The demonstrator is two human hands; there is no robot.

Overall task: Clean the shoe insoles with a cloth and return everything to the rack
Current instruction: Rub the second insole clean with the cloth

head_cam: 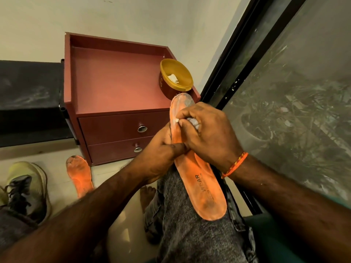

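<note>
Orange insole (pixel 201 179) is running lower right to frame centre across your knee; your left hand (pixel 161 154) is gripping its middle, your right hand (pixel 205 130) pinching the cloth (pixel 195 123) near its toe.

2 insoles (pixel 201 179) (pixel 79 175), 1 shoe (pixel 26 188), 1 tub (pixel 175 77), 2 drawers (pixel 121 126) (pixel 112 150)

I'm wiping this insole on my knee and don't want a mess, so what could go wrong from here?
The tub sits at the cabinet's front corner, just beyond the insole's toe; a hard stroke might knock it off. The second insole lies on the floor by your foot and could get stepped on.
</note>
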